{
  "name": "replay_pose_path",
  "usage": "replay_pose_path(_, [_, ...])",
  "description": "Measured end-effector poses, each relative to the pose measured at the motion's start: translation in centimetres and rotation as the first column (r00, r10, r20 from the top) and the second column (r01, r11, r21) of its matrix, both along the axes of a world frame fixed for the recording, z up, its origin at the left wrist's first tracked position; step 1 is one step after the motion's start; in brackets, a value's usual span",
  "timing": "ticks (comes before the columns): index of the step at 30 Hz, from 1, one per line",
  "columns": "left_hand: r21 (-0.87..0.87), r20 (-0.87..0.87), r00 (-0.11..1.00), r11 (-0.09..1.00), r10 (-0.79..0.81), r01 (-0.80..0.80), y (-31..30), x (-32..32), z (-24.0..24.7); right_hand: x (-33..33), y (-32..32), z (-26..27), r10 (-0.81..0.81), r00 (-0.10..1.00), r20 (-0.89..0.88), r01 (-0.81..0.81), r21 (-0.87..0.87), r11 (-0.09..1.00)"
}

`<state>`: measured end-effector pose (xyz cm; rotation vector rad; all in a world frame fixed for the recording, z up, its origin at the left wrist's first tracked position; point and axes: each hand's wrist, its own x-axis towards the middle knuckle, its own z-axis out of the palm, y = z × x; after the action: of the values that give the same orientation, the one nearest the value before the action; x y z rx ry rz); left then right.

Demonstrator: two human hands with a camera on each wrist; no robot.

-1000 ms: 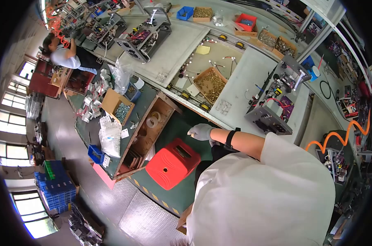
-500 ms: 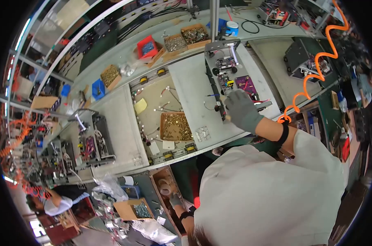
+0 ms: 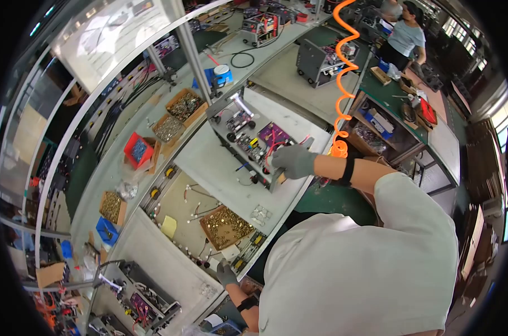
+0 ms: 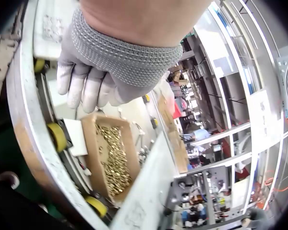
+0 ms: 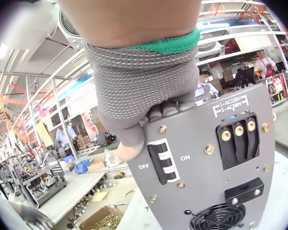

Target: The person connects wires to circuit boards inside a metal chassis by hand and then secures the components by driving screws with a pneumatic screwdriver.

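Observation:
My gloved right hand (image 3: 295,161) holds the near end of an open machine chassis (image 3: 248,134) with a purple circuit board (image 3: 275,136) inside. In the right wrist view, the thumb lies on the front of its grey end panel (image 5: 197,139), beside an ON/OFF switch (image 5: 162,162), and the fingers go over the top edge. My gloved left hand (image 3: 227,274) is over the near edge of the line, fingers extended and nothing in them. Close by it are a white card (image 4: 76,137) and a cardboard box (image 4: 90,148) of brass-coloured fasteners.
Along the back shelf stand a red bin (image 3: 147,157), a blue bin (image 3: 106,231) and small boxes of hardware. Another chassis (image 3: 144,297) sits at lower left, one more (image 3: 324,61) farther right. A coiled orange hose (image 3: 343,95) hangs beyond my right hand.
The head view has turned to the right. My left hand has come up from the wooden cabinet's shelf to the line's edge. My right hand went from above the stool to the chassis and stays there.

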<state>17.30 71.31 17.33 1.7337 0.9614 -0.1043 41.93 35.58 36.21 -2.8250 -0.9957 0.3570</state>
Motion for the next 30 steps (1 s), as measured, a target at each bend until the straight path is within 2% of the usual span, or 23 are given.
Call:
replay_pose_path(1, [-0.116,0.051,0.999,0.993,0.001,0.005,0.0,1.3,-0.6,0.0,1.0,-0.5,0.011,1.000,0.002,-0.011,0.015,1.000])
replay_pose_path(3, [-0.081,0.115,0.989,0.991,-0.096,0.105,-0.4,4.5,0.4,-0.6,3.3,-0.3,0.047,0.999,-0.001,-0.047,0.109,0.993])
replay_pose_path(5, [-0.031,0.256,0.951,0.982,-0.173,0.187,-2.0,8.1,3.0,-1.4,5.6,1.4,0.043,0.992,-0.116,-0.038,0.043,0.998])
replay_pose_path(7, [-0.052,0.304,0.920,0.960,-0.246,0.274,-4.6,11.9,8.5,-1.5,5.9,2.1,0.122,0.979,-0.163,-0.105,0.109,0.988])
replay_pose_path(8, [-0.059,0.321,0.909,0.952,-0.266,0.300,-6.5,13.4,8.2,-2.1,5.8,0.6,0.161,0.971,-0.179,-0.142,0.113,0.983])
replay_pose_path(9, [-0.043,0.395,0.858,0.926,-0.328,0.374,-8.0,14.8,9.4,-2.2,6.0,0.2,0.145,0.973,-0.181,-0.124,0.123,0.985])
replay_pose_path(10, [-0.022,0.463,0.800,0.897,-0.382,0.441,-9.2,15.7,10.4,-2.4,6.3,-0.2,0.205,0.957,-0.207,-0.175,0.151,0.973])
replay_pose_path(11, [-0.015,0.456,0.799,0.894,-0.392,0.447,-10.4,16.6,11.6,-2.1,6.4,-0.3,0.270,0.936,-0.227,-0.232,0.180,0.956])
replay_pose_path(12, [0.097,0.531,0.712,0.867,-0.460,0.488,-11.8,17.3,12.7,-1.7,5.9,-0.3,0.379,0.910,-0.167,-0.319,0.299,0.899])
replay_pose_path(13, [0.209,0.587,0.619,0.837,-0.521,0.506,-12.9,18.0,13.5,-0.8,5.3,0.5,0.391,0.904,-0.171,-0.328,0.306,0.894])
replay_pose_path(14, [0.216,0.627,0.557,0.809,-0.544,0.547,-13.7,18.5,14.0,0.4,4.7,1.3,0.425,0.819,-0.386,-0.266,0.401,0.877])
replay_pose_path(15, [0.225,0.656,0.507,0.786,-0.559,0.576,-14.3,18.8,14.5,1.7,4.0,2.0,0.472,0.666,-0.578,-0.193,0.478,0.857])
replay_pose_path(17, [0.497,0.483,0.483,0.682,-0.731,0.536,-14.3,19.1,16.1,5.0,1.8,-2.1,0.353,0.810,-0.468,-0.083,0.505,0.859])
replay_pose_path(18, [0.533,0.496,0.487,0.695,-0.719,0.483,-14.3,18.9,15.7,6.2,1.1,0.0,0.157,0.848,-0.507,0.068,0.398,0.915])
replay_pose_path(19, [0.568,0.506,0.489,0.702,-0.710,0.430,-14.3,18.7,15.4,8.1,0.5,-2.0,0.000,0.892,-0.452,0.210,0.414,0.886])
replay_pose_path(20, [0.608,0.444,0.497,0.658,-0.746,0.444,-14.4,18.4,15.5,9.7,0.0,-4.1,-0.204,0.905,-0.374,0.352,0.386,0.852])
replay_pose_path(21, [0.642,0.382,0.492,0.607,-0.782,0.467,-14.7,18.4,16.0,11.0,-0.6,-5.0,-0.332,0.854,-0.401,0.478,0.349,0.806])
replay_pose_path(23, [0.650,0.235,0.520,0.530,-0.821,0.544,-15.8,18.6,18.0,13.0,-0.5,-8.0,-0.394,0.853,-0.342,0.515,0.427,0.743])
replay_pose_path(24, [0.662,0.193,0.520,0.501,-0.832,0.557,-16.0,18.8,18.0,13.5,0.2,-9.2,-0.374,0.856,-0.357,0.505,0.426,0.751])
replay_pose_path(26, [0.669,0.152,0.529,0.481,-0.835,0.567,-16.0,19.2,17.7,14.3,1.7,-9.9,-0.428,0.769,-0.475,0.637,0.507,0.581])
replay_pose_path(27, [0.672,0.166,0.525,0.485,-0.835,0.559,-15.9,19.4,17.5,14.6,2.2,-9.9,-0.417,0.772,-0.480,0.632,0.502,0.591])
replay_pose_path(29, [0.671,0.180,0.532,0.499,-0.827,0.548,-16.2,19.9,17.4,15.3,2.4,-9.6,-0.432,0.863,-0.262,0.505,0.452,0.735])
replay_pose_path(30, [0.614,0.204,0.538,0.535,-0.818,0.581,-16.1,20.0,17.5,15.4,2.5,-9.4,-0.423,0.867,-0.266,0.499,0.448,0.742])
